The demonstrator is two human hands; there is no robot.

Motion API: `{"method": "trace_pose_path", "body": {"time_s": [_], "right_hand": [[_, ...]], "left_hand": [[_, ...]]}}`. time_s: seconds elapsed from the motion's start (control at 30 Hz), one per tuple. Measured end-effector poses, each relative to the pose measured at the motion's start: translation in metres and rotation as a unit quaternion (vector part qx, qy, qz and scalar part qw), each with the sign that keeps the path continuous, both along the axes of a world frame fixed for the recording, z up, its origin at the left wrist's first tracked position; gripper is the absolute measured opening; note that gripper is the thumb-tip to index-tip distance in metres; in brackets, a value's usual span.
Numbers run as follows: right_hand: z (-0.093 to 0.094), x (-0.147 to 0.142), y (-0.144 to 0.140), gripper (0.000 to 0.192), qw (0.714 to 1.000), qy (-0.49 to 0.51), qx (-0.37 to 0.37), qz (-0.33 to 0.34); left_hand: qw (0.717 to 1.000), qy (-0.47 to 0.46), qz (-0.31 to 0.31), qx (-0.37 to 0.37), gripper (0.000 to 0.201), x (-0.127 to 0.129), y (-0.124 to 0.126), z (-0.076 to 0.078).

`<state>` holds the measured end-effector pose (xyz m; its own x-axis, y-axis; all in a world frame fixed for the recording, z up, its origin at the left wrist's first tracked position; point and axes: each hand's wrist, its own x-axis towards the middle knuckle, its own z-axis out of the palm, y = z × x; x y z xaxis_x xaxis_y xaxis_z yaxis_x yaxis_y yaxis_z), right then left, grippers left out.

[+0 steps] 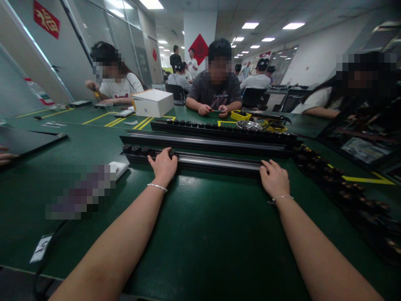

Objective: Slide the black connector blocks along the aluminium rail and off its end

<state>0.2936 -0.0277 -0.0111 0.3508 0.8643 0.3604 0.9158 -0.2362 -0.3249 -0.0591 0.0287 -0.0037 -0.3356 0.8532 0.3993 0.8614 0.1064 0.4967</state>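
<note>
A long black rail (216, 161) with a shiny inner channel lies crosswise in front of me on the table. Several small black round parts (135, 149) sit in its left end. My left hand (165, 166) grips the rail left of its middle, fingers over the channel beside another small black part (171, 153). At the right end, my right hand (275, 177) holds the same rail, with fingers curled over its top edge. A second black rail (203, 141) lies parallel just behind, and beyond it a third rail (194, 126) carries a row of small black parts.
Many small dark parts (347, 192) cover the table's right side. At left lie a pixelated item (84, 192) and a dark panel (28, 140) near another person's hand (6, 155). A white box (153, 103), metal dish (249, 125) and yellow tray (240, 115) stand farther back; co-workers sit around.
</note>
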Motion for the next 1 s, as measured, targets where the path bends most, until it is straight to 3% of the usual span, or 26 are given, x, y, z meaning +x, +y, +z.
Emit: {"method": "trace_pose_path", "body": {"time_s": [1.0], "right_hand": [[0.0049,-0.0029,-0.0017,0.055,1.000,0.005,-0.023,-0.010]], "left_hand": [[0.998,0.020,-0.060,0.008,0.037,0.0050,-0.0019,-0.0006]]}}
